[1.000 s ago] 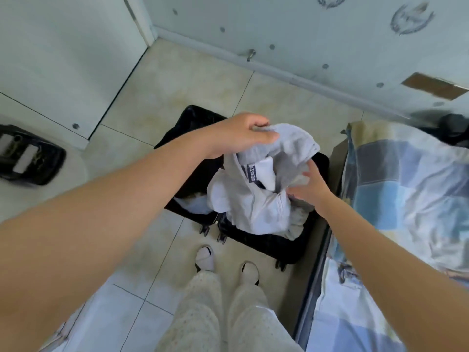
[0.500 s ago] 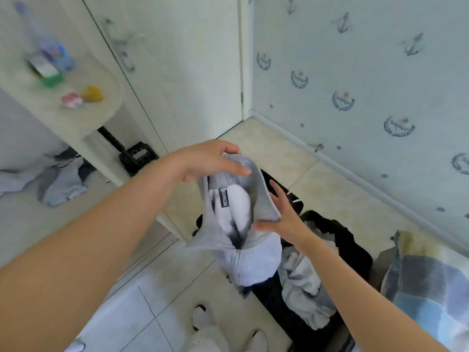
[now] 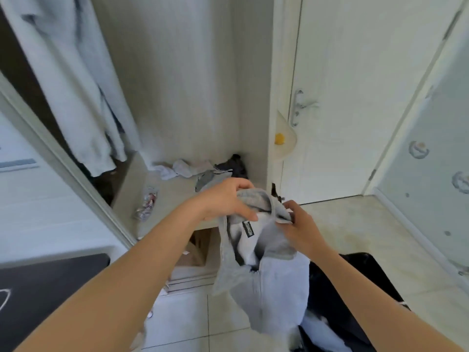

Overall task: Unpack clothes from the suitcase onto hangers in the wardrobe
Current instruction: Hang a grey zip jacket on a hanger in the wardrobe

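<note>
A grey garment [image 3: 271, 283] with a black neck label hangs in front of me, held up by its collar. My left hand [image 3: 225, 199] grips the collar's left side. The right side of the collar is pinched by my right hand [image 3: 299, 227]. Below and to the right, the black suitcase [image 3: 350, 295] lies open on the tiled floor with pale clothes still inside it. The wardrobe [image 3: 177, 97] stands open ahead on the left, and a light garment [image 3: 76, 92] hangs inside at the upper left. No hanger is clearly visible.
Loose socks and small clothes [image 3: 198, 168] lie on the wardrobe's low shelf, beside a crumpled wrapper [image 3: 147, 204]. A white door [image 3: 355, 97] with a metal handle is ahead on the right. A dark object [image 3: 50, 288] sits at the lower left.
The view has swung up from the suitcase to the open wardrobe. Both hands have lifted the grey garment out of the suitcase and hold it higher by the collar.
</note>
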